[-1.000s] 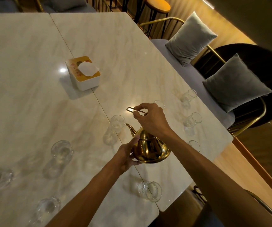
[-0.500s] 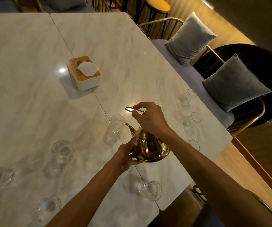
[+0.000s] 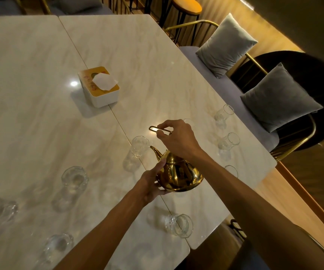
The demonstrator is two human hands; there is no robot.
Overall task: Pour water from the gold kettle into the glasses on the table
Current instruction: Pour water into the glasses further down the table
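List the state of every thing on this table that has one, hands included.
gold kettle: lifted, tilted, spout at a glass rim
glass at the spout: upright, fill level unclear
right hand: grips the kettle handle
left hand: supports the kettle's body
nearest glass: upright
tissue box: tissue sticking out

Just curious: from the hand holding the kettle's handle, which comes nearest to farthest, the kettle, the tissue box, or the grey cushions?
From the right hand:
1. Kettle, just below it.
2. Tissue box, far left on the table.
3. Grey cushions, off the table at right; box and cushions look close to call.
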